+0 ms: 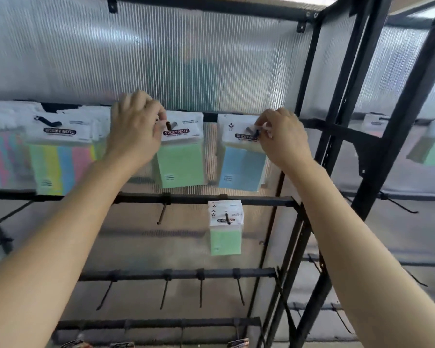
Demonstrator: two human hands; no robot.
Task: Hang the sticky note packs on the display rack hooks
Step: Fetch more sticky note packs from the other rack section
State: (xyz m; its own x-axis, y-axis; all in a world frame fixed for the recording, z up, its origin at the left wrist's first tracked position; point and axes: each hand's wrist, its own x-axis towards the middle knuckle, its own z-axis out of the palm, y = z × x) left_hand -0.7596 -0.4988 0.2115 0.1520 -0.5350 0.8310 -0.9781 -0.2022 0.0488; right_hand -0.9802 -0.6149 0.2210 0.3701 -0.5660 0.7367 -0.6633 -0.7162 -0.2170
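Two hands are up at the black metal top rail (210,117), well apart from each other. Your right hand (284,136) pinches the white card header of the blue sticky note pack (241,169), flat in its clear plastic sleeve, right where a dark steel hook (256,133) pokes through the hang hole. Your left hand (133,126) curls onto the header edge of the green sticky note pack (181,164), same clear sleeve, one hook leftward along the rail. Its fingertips hide behind the knuckles, but it reads as a pinch.

Here's what matters: both hooks run straight out from the rail toward you, and both packs hang flat, faces to you, long sides down. Each hand already sits on its own pack, so each header likely just travels along its hook, back toward the rail. Both forearms reach up and forward, backs of the hands facing you.

Further left on the rail, rainbow-striped packs (60,162) crowd together. Below the rail, a smaller green pack (225,237) hangs alone beside a bare hook (162,214).
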